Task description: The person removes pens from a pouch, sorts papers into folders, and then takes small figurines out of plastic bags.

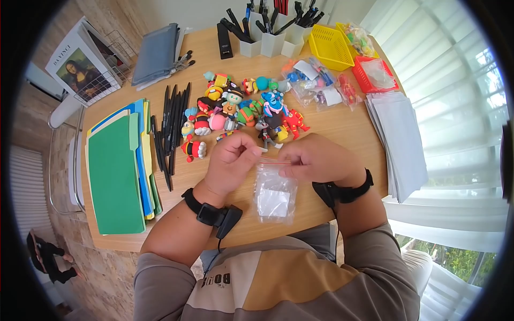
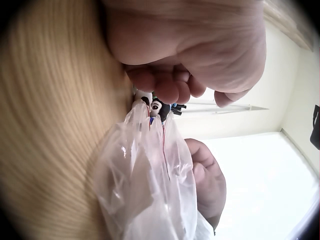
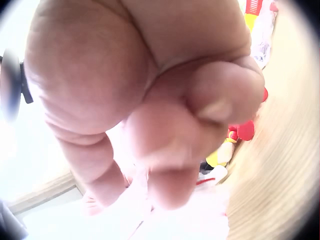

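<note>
A clear zip-lock bag (image 1: 276, 187) with a red line along its top and a white paper slip (image 1: 274, 203) in it hangs over the front of the table. My left hand (image 1: 230, 160), fingers curled, pinches the bag's upper left corner. At the upper right, my right hand (image 1: 324, 160) grips the bag's edge between thumb and fingers. In the left wrist view the bag (image 2: 145, 175) bulges, its mouth below the left hand's curled fingers. The right wrist view shows the right hand's fingers (image 3: 170, 140) bent, the bag washed out behind them. Just beyond both hands lies a pile of toy figures (image 1: 230, 107).
Left of the toys lie black pens (image 1: 174, 123) and green folders (image 1: 115, 171). Pen holders (image 1: 273, 43), a yellow basket (image 1: 329, 48) and a red basket (image 1: 375, 75) stand at the back. Bagged items (image 1: 313, 80) lie before them. White envelopes (image 1: 396, 144) hang over the right edge.
</note>
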`<state>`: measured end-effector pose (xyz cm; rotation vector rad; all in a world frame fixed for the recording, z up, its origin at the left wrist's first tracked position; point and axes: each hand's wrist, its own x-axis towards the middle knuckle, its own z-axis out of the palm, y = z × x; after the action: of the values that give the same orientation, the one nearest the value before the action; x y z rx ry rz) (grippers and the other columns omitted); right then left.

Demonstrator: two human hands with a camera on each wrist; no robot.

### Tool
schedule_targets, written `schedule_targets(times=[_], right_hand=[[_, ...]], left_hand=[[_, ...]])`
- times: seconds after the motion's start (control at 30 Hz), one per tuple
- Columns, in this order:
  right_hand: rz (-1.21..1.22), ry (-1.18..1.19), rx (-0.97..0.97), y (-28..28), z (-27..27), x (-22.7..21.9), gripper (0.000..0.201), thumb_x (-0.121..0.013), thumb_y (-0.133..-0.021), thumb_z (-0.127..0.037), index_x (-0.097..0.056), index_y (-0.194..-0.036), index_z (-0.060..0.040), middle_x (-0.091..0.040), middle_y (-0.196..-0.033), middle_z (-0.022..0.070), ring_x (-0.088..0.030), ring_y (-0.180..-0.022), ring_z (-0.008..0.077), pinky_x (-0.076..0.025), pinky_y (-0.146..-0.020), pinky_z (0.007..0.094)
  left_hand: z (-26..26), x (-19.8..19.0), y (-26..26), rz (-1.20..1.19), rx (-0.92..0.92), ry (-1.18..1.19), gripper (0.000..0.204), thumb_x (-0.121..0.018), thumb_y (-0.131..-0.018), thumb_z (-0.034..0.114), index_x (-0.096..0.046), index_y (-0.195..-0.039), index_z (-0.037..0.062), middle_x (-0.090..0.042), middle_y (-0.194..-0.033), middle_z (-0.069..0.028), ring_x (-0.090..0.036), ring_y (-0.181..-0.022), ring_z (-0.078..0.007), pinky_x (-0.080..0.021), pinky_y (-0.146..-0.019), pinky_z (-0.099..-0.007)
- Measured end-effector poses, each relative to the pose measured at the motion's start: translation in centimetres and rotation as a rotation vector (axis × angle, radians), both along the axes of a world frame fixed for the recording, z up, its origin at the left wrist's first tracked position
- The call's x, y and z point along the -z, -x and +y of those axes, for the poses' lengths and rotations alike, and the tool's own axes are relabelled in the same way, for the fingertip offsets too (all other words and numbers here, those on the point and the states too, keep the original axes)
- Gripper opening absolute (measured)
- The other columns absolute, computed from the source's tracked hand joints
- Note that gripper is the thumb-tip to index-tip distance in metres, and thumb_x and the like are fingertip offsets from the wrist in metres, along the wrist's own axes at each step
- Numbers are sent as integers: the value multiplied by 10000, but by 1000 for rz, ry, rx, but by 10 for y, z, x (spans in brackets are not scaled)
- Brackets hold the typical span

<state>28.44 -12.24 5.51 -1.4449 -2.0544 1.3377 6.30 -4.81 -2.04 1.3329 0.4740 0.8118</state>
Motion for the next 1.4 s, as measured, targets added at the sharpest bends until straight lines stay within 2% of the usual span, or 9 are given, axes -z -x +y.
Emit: schedule_targets(times=[0.1, 0.17, 0.43, 0.7, 0.9, 0.97, 1.07, 1.3, 1.4], right_hand=[[-228, -141, 124, 3, 0, 4, 372, -766, -778, -309, -614, -996, -48, -634, -725, 93, -612, -652, 251, -459, -604, 370], [-320, -321, 161, 3, -2, 11, 406, -768, -731, -363, -640, -945, -42, -660, -840, 160, -644, -830, 342, -492, -713, 452], [-467, -155, 16, 15, 2, 16, 344, -750, -687, -325, -568, -786, -52, -589, -765, 141, -600, -794, 351, -459, -694, 453], [-209, -243, 27, 12, 5, 23, 232, -710, -701, -208, -564, -761, -37, -583, -737, 159, -582, -728, 348, -453, -642, 422], [108, -220, 376, 12, 7, 27, 134, -666, -792, -110, -570, -841, -32, -572, -718, 98, -547, -630, 198, -447, -599, 332], [417, -107, 521, 12, 7, 30, 101, -652, -845, -91, -574, -872, -34, -549, -731, 5, -501, -668, 84, -431, -591, 285], [535, -64, 596, 9, 9, 30, 86, -641, -889, -80, -595, -942, -30, -559, -801, -46, -498, -743, 27, -434, -619, 238], [755, -170, 688, -4, 12, 35, 134, -643, -909, -62, -596, -1029, -25, -597, -896, -32, -529, -798, 26, -452, -694, 206], [755, -156, 554, -28, 4, 17, 152, -618, -896, -20, -590, -1045, -31, -598, -918, -35, -532, -837, 17, -452, -700, 205]], left_hand=[[3, 5, 2, 97, 63, -54, 88, -637, -913, 71, -556, -887, 52, -537, -836, 15, -484, -738, -70, -413, -663, -229], [3, 4, 3, 131, 92, -65, 94, -650, -900, 64, -558, -886, 51, -533, -837, 14, -483, -742, -72, -413, -661, -231], [1, -5, -2, 258, 132, -349, 171, -724, -804, 21, -572, -880, 42, -526, -829, -12, -499, -744, -99, -423, -655, -240], [2, -11, -4, 190, 113, -456, 544, -815, -691, 18, -532, -1151, 84, -492, -1171, -52, -486, -1045, -140, -460, -823, -277], [-5, -15, -5, 165, 198, -9, 533, -775, -750, -1, -530, -1222, 20, -576, -1141, -28, -553, -1001, -100, -477, -827, -275], [-3, -15, -3, 264, 206, -66, 455, -754, -775, -1, -560, -1186, 14, -604, -1066, -14, -566, -935, -85, -481, -797, -263], [-2, -12, -1, 370, 208, -118, 313, -717, -818, 9, -609, -1112, 4, -633, -944, 10, -576, -846, -61, -484, -744, -246], [-5, -12, -4, 254, 231, -53, 187, -717, -845, 94, -647, -1004, 25, -576, -773, 33, -504, -696, -37, -436, -601, -224], [-1, -5, -2, 202, 275, -14, 207, -730, -841, 57, -612, -1006, 16, -556, -837, 47, -508, -738, -33, -425, -660, -191]])
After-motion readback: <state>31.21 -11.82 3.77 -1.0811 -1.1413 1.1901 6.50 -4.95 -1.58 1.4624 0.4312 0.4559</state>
